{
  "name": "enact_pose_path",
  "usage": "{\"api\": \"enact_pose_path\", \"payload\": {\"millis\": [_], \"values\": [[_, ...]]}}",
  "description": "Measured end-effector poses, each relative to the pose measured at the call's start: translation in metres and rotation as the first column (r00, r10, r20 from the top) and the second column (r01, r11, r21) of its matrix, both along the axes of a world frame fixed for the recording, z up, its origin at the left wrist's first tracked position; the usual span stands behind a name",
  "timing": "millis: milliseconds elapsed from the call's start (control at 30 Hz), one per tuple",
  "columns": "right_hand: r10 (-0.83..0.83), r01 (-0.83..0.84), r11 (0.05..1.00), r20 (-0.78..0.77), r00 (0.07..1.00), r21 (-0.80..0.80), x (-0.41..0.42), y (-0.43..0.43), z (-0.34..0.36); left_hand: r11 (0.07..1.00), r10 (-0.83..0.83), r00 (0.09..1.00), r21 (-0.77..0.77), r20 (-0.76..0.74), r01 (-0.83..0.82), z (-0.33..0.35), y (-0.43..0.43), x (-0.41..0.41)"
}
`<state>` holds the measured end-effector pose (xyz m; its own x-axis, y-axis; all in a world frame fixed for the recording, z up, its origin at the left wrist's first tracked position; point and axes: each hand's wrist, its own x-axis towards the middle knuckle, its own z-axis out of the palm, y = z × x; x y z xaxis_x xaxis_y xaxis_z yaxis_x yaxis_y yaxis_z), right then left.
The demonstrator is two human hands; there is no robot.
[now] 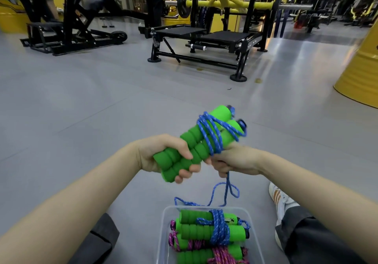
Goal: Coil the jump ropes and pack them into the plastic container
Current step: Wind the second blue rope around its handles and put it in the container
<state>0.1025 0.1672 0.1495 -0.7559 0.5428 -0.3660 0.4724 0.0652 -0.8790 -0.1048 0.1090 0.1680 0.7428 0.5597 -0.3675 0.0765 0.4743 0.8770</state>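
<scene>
My left hand [163, 158] is clamped round the lower ends of two green foam handles [196, 143], held side by side and tilted up to the right. The blue rope [212, 133] is wound several turns round their upper half. My right hand [235, 161] is fisted on that rope just beside the handles, and the loose tail [227, 190] drops from it in loops to the grey gym floor [102, 100]. Right below, between my knees, is the clear plastic container [163, 235]. Inside, a bundled blue-roped jump rope [204, 226] lies on top of a pink-roped jump rope [216, 253]. My white shoe [281, 199] is off to the right.
</scene>
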Motion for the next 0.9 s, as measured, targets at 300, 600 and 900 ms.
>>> {"api": "enact_pose_path", "payload": {"millis": [300,600,900], "values": [[0.065,-0.115,0.982,0.300,0.952,0.152,-0.012,-0.019,0.016,0.890,0.453,0.871,0.045,-0.188,-0.453,-0.021,0.006,-0.001],[-0.021,-0.273,0.599,0.356,0.934,0.752,-0.012,-0.011,0.033,0.991,0.116,0.775,0.024,-0.621,-0.129,-0.030,0.003,-0.009],[0.041,-0.174,0.635,0.192,0.980,0.753,-0.011,-0.003,0.026,0.911,-0.404,0.783,-0.136,-0.473,0.388,-0.011,-0.002,0.006]]}}
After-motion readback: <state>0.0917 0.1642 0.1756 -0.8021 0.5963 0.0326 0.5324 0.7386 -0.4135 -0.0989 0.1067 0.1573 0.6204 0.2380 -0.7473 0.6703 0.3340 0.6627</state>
